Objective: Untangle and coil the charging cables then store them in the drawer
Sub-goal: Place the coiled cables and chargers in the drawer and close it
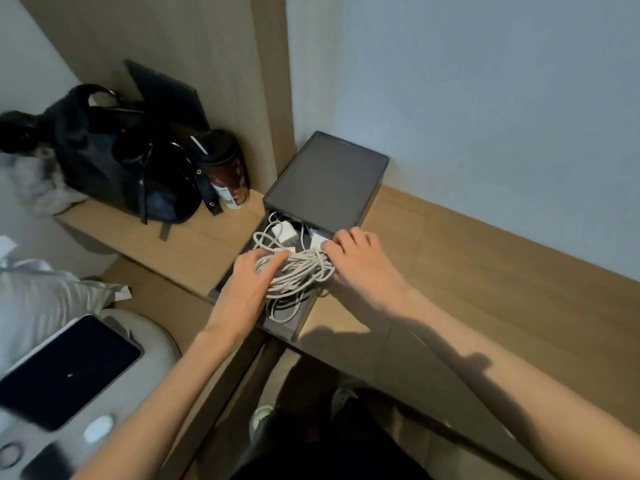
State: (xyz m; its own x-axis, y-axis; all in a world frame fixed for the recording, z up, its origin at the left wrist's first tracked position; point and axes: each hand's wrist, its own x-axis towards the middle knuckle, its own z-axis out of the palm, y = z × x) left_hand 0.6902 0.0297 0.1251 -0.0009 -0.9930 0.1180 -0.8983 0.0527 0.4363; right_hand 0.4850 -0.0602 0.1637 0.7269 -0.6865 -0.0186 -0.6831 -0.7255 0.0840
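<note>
Cables [298, 268] gripped by left hand [249, 282] and right hand [356, 261] over open drawer [278, 332]; bag [114, 161] and cup [225, 171] at ten o'clock.

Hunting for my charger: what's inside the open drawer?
White cables, two white adapters, a dark cable. The left hand and right hand cover parts; the drawer back is hidden under the housing.

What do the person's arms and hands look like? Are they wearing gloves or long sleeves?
No gloves and no long sleeves. The left forearm and right forearm are bare as far as the picture shows, and the left hand and right hand are bare too. No watch, bracelet or ring shows. A dark shadow lies across the right forearm.
</note>
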